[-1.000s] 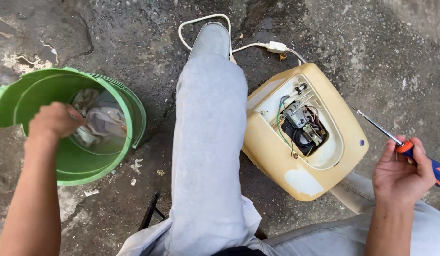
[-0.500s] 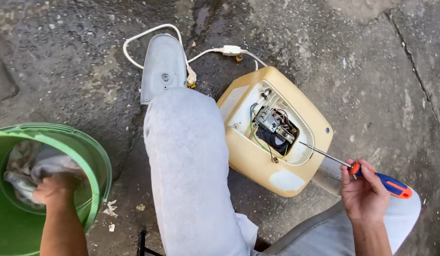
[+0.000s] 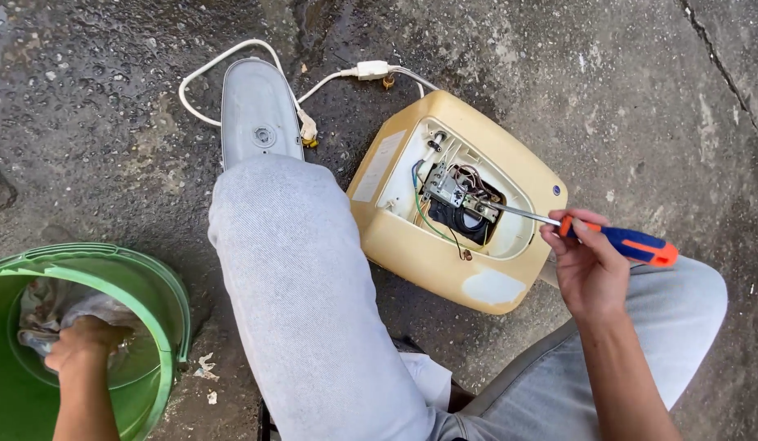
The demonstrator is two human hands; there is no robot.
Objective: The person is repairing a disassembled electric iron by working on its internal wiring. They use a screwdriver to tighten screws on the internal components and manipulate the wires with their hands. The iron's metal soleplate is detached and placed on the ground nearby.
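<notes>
Head cam looks straight down: my right hand point(image 3: 587, 269) is wrapped snug around a screwdriver point(image 3: 595, 233) with an orange-and-blue handle, tip poked into the exposed wiring and terminal block point(image 3: 461, 200) of a cream-yellow appliance housing point(image 3: 457, 204) lying on the wet concrete floor point(image 3: 109, 122). Access cover looks already off, guts showing, wires attached, so I'd say the inside work is barely underway. My left hand point(image 3: 85, 339) is down inside a green bucket point(image 3: 162, 302), fingers curled on some rags point(image 3: 56, 302), though how firm that grip is, can't tell. White power cord point(image 3: 224, 61) loops behind my knee.
</notes>
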